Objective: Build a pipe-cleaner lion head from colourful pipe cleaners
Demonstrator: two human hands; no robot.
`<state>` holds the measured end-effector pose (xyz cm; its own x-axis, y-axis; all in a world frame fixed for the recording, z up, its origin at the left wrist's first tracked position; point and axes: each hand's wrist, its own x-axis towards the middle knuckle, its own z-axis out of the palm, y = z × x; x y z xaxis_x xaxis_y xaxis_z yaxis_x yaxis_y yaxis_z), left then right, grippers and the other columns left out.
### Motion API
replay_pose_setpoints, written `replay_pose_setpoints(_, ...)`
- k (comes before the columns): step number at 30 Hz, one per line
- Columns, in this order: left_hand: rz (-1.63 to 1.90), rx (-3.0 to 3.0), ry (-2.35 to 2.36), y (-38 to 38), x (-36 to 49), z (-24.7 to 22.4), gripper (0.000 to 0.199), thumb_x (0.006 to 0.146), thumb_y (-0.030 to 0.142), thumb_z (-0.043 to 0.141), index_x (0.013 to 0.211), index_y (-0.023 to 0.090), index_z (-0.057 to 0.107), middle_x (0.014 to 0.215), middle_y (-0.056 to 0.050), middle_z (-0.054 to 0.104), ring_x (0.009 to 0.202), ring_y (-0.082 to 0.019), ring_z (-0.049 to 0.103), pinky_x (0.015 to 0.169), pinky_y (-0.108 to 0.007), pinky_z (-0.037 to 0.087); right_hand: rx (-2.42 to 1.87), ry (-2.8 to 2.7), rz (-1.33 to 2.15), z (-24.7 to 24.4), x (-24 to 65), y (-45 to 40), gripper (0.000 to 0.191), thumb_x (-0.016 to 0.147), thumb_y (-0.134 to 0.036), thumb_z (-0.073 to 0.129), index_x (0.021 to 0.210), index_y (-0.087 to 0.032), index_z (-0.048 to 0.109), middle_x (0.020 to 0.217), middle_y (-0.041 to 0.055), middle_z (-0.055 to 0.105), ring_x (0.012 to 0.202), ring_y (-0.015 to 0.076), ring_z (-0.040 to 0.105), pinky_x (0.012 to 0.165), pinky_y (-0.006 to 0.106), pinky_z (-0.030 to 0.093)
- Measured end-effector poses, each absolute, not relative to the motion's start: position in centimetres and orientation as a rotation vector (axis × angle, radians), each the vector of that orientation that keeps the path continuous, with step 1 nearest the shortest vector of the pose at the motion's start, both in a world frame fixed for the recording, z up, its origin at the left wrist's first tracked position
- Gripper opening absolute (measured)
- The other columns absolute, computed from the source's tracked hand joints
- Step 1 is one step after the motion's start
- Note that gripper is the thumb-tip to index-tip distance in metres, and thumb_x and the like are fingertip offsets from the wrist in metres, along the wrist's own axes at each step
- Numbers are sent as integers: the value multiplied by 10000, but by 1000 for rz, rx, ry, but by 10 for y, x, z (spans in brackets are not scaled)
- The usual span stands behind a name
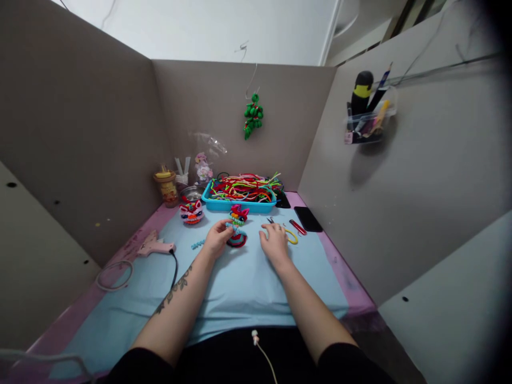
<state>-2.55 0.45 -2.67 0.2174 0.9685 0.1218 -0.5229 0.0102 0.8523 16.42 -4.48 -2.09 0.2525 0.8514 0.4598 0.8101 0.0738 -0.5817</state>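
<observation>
My left hand point(218, 236) is closed, its thumb and fingers pinching a light-blue crimped pipe cleaner point(235, 228). Right beneath it is a round coiled piece point(237, 240) in red and light blue; whether the two are joined I cannot tell. My right hand point(276, 241) lies over a pair of scissors point(293, 238) with yellow handles, fingers slightly bent and apart, partly hiding them. Just beyond my left hand stands a small red and multicoloured fuzzy animal head point(239, 214). A short crimped blue pipe cleaner point(198, 245) rests left of that hand.
A blue tray point(240, 205) of colourful pipe cleaners sits at the back. Nearby are a pink fuzzy head point(191, 213), a metal bowl point(192, 193) and a brown cup point(167, 188). A pink glue gun point(155, 245) lies left; red pliers point(298, 228) and a black phone point(308, 219) lie right.
</observation>
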Motion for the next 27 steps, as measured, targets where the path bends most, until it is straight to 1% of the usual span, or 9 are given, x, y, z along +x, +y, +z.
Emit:
replay_pose_setpoints(3, 1296, 1104, 654, 3, -21, -27, 332, 592, 256, 806, 862, 152, 644, 722, -12, 664, 632, -118, 608, 630, -232, 469, -1313, -1513, 491, -11, 142, -37, 248, 805, -330, 522, 998, -196, 600, 939, 72, 627, 844, 197, 577, 744, 324, 463)
replay_pose_setpoints(6, 1326, 1219, 682, 0, -19, -27, 314, 585, 233, 804, 844, 157, 644, 777, -23, 668, 681, -128, 607, 655, -234, 472, -1133, -1448, 829, -10, 121, -27, 301, 739, -365, 595, 988, -198, 560, 861, 25, 629, 761, 157, 590, 692, 281, 477)
replay_pose_setpoints(9, 1334, 1290, 704, -2, -22, -24, 337, 558, 202, 809, 845, 160, 638, 830, -48, 671, 746, -156, 614, 669, -246, 482, -1029, -1351, 998, -18, 113, -20, 290, 673, -354, 654, 896, -189, 569, 750, 1, 617, 680, 142, 581, 656, 270, 477)
replay_pose_setpoints(13, 1456, 1280, 684, 8, -46, -16, 521, 547, 163, 787, 1031, 213, 600, 1117, -79, 622, 875, -178, 617, 735, -274, 493, -1019, -1209, 1046, -31, 129, -19, 339, 645, -379, 678, 899, -165, 607, 680, 1, 608, 618, 138, 564, 597, 262, 458)
replay_pose_setpoints(14, 1548, 1248, 733, 12, -55, -15, 502, 563, 171, 769, 1031, 223, 593, 1115, -70, 622, 860, -167, 616, 736, -270, 489, -1046, -1200, 1025, -34, 136, -18, 345, 657, -386, 666, 914, -160, 622, 675, 2, 608, 614, 136, 558, 589, 259, 450)
replay_pose_setpoints(16, 1657, 1215, 975, 21, -73, -16, 367, 553, 166, 745, 894, 204, 615, 938, -48, 655, 727, -144, 596, 673, -252, 478, -1107, -1209, 962, -37, 147, -16, 351, 685, -391, 633, 947, -158, 646, 682, 4, 610, 624, 133, 547, 585, 254, 438)
replay_pose_setpoints(18, 1487, 1387, 1215, 27, -84, -20, 256, 505, 134, 738, 730, 190, 628, 762, -35, 643, 665, -164, 568, 650, -268, 466, -1139, -1224, 910, -39, 155, -13, 361, 705, -394, 608, 977, -161, 654, 726, 10, 623, 659, 136, 547, 600, 253, 435)
replay_pose_setpoints(23, 1265, 1702, 1518, 21, -81, -38, 204, 445, 138, 762, 571, 219, 624, 665, -57, 603, 887, -290, 558, 808, -338, 410, -1130, -1275, 819, -45, 156, -9, 326, 727, -382, 582, 968, -171, 644, 891, 41, 645, 792, 159, 564, 690, 269, 445)
replay_pose_setpoints(27, 1249, 1817, 1576, 15, -76, -44, 168, 493, 162, 751, 533, 222, 599, 688, -74, 600, 992, -329, 522, 873, -369, 373, -1091, -1315, 865, -49, 153, -9, 306, 747, -386, 556, 972, -187, 614, 878, 27, 637, 783, 155, 566, 704, 272, 451)
